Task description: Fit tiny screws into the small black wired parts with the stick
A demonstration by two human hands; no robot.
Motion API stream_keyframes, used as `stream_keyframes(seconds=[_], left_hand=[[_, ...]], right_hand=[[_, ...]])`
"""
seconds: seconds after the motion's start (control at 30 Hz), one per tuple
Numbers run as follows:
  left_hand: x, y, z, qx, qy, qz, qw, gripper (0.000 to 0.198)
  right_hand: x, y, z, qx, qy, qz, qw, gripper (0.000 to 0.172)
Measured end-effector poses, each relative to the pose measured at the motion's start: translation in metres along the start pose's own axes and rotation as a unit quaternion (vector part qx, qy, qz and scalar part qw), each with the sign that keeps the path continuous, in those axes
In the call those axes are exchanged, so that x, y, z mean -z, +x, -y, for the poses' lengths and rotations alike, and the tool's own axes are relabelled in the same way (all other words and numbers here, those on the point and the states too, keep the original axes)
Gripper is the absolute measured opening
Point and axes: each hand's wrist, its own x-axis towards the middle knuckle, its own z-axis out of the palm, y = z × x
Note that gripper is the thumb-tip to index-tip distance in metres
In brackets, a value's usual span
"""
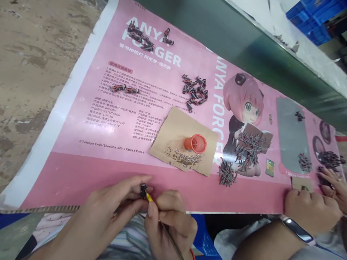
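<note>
**A tiny black part and a thin tool**

I hold a tiny black part (143, 190) in my left hand (116, 206), pinched between my fingertips. It sits just over the near edge of the pink sheet (89, 173). My right hand (169, 225) holds a thin tool (150, 199) with a yellow tip. The tip leans up to the left and touches the black part.

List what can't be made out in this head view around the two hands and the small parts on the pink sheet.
- Small black part: pinched in the left hand, mostly hidden by fingertips; shape unclear.
- Yellow-tipped tool: shaft hidden by the right hand, its end cut off by the bottom edge.
- Silvery bits on the cardboard piece: too small to identify.
- Co-worker's hand: covers whatever it holds.
</note>
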Motion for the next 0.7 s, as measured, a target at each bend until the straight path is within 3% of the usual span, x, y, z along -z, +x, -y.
stream_keyframes(seconds=[0.1,0.2,0.33,0.4,0.53,0.63,0.7], left_hand=[[-0.002,0.001,-0.006,0.016,-0.016,0.0,1.0,0.037],[-0.003,0.003,-0.007,0.032,-0.028,-0.006,0.999,0.033],[-0.001,-0.002,0.002,0.07,0.064,0.008,0.995,0.031],[-0.002,-0.01,0.009,0.088,0.115,0.002,0.99,0.036],[-0.008,-0.021,0.019,0.077,0.19,-0.035,0.978,0.041],[-0.009,-0.022,0.024,0.055,0.202,-0.047,0.977,0.04],[-0.007,-0.021,0.029,0.042,0.194,-0.049,0.979,0.039]], right_hand=[[0.001,-0.002,0.002,-0.023,0.013,-0.014,1.0,0.042],[0.001,-0.004,0.003,-0.04,0.053,-0.033,0.997,0.031],[0.011,0.005,-0.004,-0.072,0.106,-0.147,0.981,0.005],[0.023,0.017,-0.016,-0.065,0.097,-0.175,0.978,0.008],[0.046,0.048,-0.049,-0.002,-0.072,-0.186,0.98,0.006],[0.053,0.065,-0.067,0.072,-0.227,-0.132,0.962,0.023],[0.053,0.072,-0.072,0.097,-0.259,-0.107,0.955,0.026]])
